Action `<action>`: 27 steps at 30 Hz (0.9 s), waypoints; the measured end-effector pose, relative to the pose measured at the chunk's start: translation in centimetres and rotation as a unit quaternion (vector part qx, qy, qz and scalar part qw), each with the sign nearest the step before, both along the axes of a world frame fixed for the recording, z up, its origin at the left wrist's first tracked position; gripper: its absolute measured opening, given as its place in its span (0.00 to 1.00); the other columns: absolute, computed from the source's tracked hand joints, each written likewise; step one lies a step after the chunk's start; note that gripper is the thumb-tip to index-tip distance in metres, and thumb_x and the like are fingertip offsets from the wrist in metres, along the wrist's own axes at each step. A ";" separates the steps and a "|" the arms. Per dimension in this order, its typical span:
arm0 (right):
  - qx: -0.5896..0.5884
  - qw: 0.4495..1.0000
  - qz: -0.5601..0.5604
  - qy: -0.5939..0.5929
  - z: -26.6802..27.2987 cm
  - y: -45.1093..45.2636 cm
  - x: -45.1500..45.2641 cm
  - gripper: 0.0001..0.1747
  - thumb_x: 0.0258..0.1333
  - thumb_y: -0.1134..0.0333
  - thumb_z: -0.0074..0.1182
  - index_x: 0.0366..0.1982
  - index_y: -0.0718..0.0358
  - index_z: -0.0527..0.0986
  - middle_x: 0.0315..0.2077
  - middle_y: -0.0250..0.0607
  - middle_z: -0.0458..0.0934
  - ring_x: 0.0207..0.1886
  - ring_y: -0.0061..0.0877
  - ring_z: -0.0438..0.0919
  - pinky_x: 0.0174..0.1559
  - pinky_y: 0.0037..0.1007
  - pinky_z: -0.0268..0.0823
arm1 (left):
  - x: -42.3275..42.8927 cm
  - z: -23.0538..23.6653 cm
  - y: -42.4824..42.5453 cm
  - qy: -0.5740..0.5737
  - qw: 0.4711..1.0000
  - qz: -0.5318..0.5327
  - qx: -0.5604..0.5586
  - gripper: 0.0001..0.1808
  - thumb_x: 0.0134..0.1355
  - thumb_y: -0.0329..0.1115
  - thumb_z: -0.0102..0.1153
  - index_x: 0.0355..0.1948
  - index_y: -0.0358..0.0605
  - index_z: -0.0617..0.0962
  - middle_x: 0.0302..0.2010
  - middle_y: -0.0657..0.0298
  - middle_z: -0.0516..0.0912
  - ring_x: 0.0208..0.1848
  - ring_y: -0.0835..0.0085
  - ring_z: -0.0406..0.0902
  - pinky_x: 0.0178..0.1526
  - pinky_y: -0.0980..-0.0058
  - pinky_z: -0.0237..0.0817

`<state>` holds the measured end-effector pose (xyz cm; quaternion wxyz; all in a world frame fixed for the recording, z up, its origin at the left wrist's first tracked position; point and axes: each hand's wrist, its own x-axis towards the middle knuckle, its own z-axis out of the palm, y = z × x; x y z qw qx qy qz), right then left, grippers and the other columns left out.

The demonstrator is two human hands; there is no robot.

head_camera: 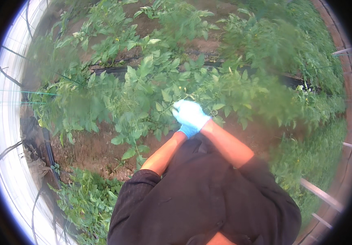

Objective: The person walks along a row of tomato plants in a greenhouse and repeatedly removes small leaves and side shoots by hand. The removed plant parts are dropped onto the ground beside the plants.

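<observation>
Both my hands wear light blue gloves and meet close in front of my body, at the edge of a row of leafy tomato plants [145, 88]. My right hand [191, 113] lies over my left hand [189, 130], which shows only by its wrist and lower part. A green stem with small yellow flowers [184, 90] stands just beyond my right hand. Glare washes out the fingers, so whether either hand grips a stem cannot be told. Leaves touch or lie close around both hands.
Black drip tubing [118, 69] runs along the soil behind the plants. Green strings [38, 92] stretch from the left. White plastic sheeting [7, 122] curves along the left side. More plants grow at the lower left [90, 196] and right [310, 153], over brown soil [84, 150].
</observation>
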<state>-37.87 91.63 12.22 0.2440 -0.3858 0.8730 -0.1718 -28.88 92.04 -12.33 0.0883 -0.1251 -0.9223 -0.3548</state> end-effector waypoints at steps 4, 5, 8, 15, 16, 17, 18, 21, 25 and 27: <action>-0.060 0.994 -0.092 -0.025 -4.5 6.7 0.7 0.17 0.67 0.58 0.48 0.37 0.63 0.81 0.37 0.52 0.83 0.43 0.49 0.82 0.47 0.47 0.73 | -0.1 4.6 -0.5 -0.113 0.978 -0.081 -0.156 0.31 0.68 0.49 0.53 0.66 0.38 0.74 0.67 0.43 0.74 0.58 0.39 0.79 0.63 0.55 0.69; -0.098 0.985 -0.132 -0.045 -5.4 7.9 1.0 0.17 0.68 0.59 0.47 0.36 0.64 0.81 0.36 0.53 0.83 0.43 0.50 0.81 0.47 0.47 0.73 | 0.6 6.0 -1.2 -0.186 0.967 -0.083 -0.150 0.32 0.68 0.50 0.53 0.66 0.38 0.74 0.67 0.43 0.74 0.59 0.40 0.79 0.64 0.56 0.69; -0.060 0.984 -0.156 -0.068 -5.3 10.9 1.1 0.17 0.69 0.59 0.47 0.38 0.65 0.80 0.37 0.54 0.82 0.44 0.51 0.80 0.48 0.47 0.72 | 1.2 13.9 -5.2 -0.467 0.877 -0.114 -0.018 0.30 0.69 0.52 0.51 0.59 0.38 0.81 0.59 0.44 0.82 0.60 0.48 0.80 0.65 0.57 0.69; -0.130 0.970 -0.202 -0.042 -5.4 12.9 2.3 0.17 0.70 0.60 0.46 0.48 0.64 0.80 0.43 0.54 0.83 0.49 0.50 0.81 0.52 0.46 0.73 | -6.8 13.9 -7.7 -0.258 0.951 0.069 0.159 0.23 0.64 0.35 0.62 0.61 0.46 0.81 0.58 0.51 0.83 0.60 0.54 0.81 0.61 0.62 0.72; -0.116 0.972 -0.197 -0.048 -5.6 12.9 2.4 0.18 0.71 0.60 0.47 0.49 0.63 0.80 0.45 0.53 0.84 0.50 0.48 0.81 0.53 0.44 0.73 | -8.3 13.6 -7.0 -0.259 0.960 0.011 0.102 0.25 0.64 0.35 0.62 0.63 0.46 0.79 0.60 0.51 0.82 0.60 0.54 0.81 0.62 0.61 0.72; -0.102 0.974 -0.193 -0.054 -5.8 13.0 2.5 0.18 0.71 0.59 0.48 0.51 0.62 0.80 0.46 0.52 0.84 0.51 0.47 0.82 0.54 0.43 0.73 | -9.7 13.4 -6.3 -0.259 0.964 -0.049 0.044 0.28 0.63 0.34 0.62 0.66 0.47 0.77 0.62 0.51 0.80 0.61 0.54 0.80 0.62 0.61 0.72; -0.089 0.976 -0.188 -0.061 -6.0 12.9 2.5 0.19 0.72 0.58 0.49 0.53 0.61 0.81 0.47 0.51 0.84 0.52 0.46 0.82 0.55 0.42 0.73 | -11.4 12.5 -5.8 -0.281 0.954 -0.103 -0.023 0.30 0.63 0.34 0.63 0.67 0.48 0.75 0.64 0.51 0.79 0.62 0.54 0.79 0.63 0.61 0.72; -0.076 0.976 -0.187 -0.086 -3.9 11.5 2.5 0.18 0.71 0.59 0.44 0.48 0.64 0.79 0.44 0.54 0.83 0.50 0.50 0.81 0.54 0.47 0.71 | -13.2 8.3 -4.7 -0.328 0.911 -0.220 -0.117 0.35 0.61 0.33 0.63 0.71 0.50 0.72 0.68 0.52 0.76 0.64 0.54 0.78 0.64 0.61 0.71; -0.071 0.971 -0.210 -0.093 -4.1 11.8 2.0 0.18 0.71 0.59 0.44 0.47 0.62 0.79 0.42 0.54 0.83 0.48 0.50 0.81 0.52 0.48 0.71 | -14.0 5.8 -5.0 -0.423 0.864 -0.267 -0.059 0.35 0.58 0.35 0.65 0.69 0.48 0.74 0.65 0.50 0.79 0.67 0.55 0.77 0.66 0.62 0.69; -0.061 0.969 -0.212 -0.108 -4.1 12.1 2.1 0.17 0.70 0.59 0.44 0.46 0.62 0.79 0.41 0.54 0.83 0.48 0.50 0.81 0.51 0.49 0.71 | -13.9 6.3 -4.9 -0.462 0.833 -0.294 -0.076 0.36 0.57 0.37 0.66 0.69 0.48 0.75 0.65 0.50 0.80 0.67 0.56 0.77 0.66 0.62 0.69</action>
